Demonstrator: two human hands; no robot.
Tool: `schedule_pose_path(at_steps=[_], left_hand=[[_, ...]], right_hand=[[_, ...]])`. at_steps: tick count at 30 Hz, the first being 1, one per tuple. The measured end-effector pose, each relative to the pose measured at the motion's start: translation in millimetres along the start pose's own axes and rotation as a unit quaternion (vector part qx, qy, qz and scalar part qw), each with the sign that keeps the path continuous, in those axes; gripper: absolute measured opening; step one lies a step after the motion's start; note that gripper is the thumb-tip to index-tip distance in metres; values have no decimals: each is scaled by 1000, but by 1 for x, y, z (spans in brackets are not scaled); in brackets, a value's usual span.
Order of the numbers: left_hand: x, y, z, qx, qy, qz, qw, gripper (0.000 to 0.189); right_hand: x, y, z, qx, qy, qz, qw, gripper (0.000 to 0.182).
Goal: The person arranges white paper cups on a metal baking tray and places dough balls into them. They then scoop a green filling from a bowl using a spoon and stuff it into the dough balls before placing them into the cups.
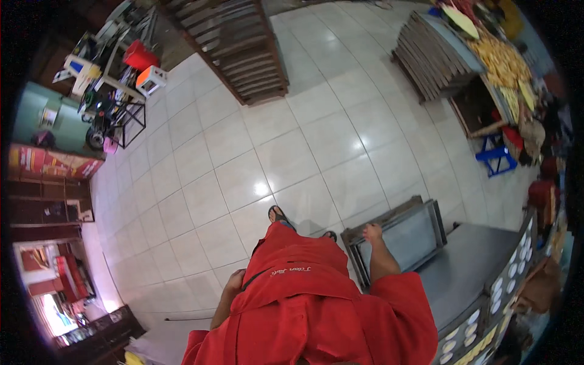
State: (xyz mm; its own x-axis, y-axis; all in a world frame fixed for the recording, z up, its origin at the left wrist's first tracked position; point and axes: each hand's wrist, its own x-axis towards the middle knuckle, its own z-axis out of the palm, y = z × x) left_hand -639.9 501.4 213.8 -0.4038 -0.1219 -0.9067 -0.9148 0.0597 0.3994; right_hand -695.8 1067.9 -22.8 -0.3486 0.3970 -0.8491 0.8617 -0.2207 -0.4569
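Observation:
My right hand (373, 232), fingers curled, is over the left part of a stack of shallow metal-lined trays (401, 239) beside my right leg. Whether it touches a tray rim is not plain. My left hand (234, 279) hangs at my left hip against the red apron (296, 260), with its fingers partly hidden. Right of the tray stack lies a grey table top (474, 251). Flat trays with rows of pale round dough pieces (511, 269) stand along its far side.
A brown slatted wooden rack (246, 59) stands ahead on the tiled floor (255, 150). At the right are stacked wooden trays (431, 61), a pile of yellowish food pieces (499, 59) and a blue stool (497, 155). A white-and-orange stool (151, 81) and red bucket (140, 55) are far left.

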Motion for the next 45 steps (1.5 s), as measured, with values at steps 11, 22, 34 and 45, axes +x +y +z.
schedule_pose_path(at_steps=[11,22,34,45], left_hand=[[157,-47,-101,62,136,4,989,32],[250,161,-198,-407,168,114,891,40],[260,170,-221,-340,276,-50,897,29],[370,218,-260,-165,255,71,950,27]], right_hand=[[-46,-129,197,-286,-147,-59,945,22],[-10,-288,337,-394,-173,-61,901,24],[52,-492,586,-654,-211,-306,659,37],[-79,-657,844,-508,-306,-568,570,20]])
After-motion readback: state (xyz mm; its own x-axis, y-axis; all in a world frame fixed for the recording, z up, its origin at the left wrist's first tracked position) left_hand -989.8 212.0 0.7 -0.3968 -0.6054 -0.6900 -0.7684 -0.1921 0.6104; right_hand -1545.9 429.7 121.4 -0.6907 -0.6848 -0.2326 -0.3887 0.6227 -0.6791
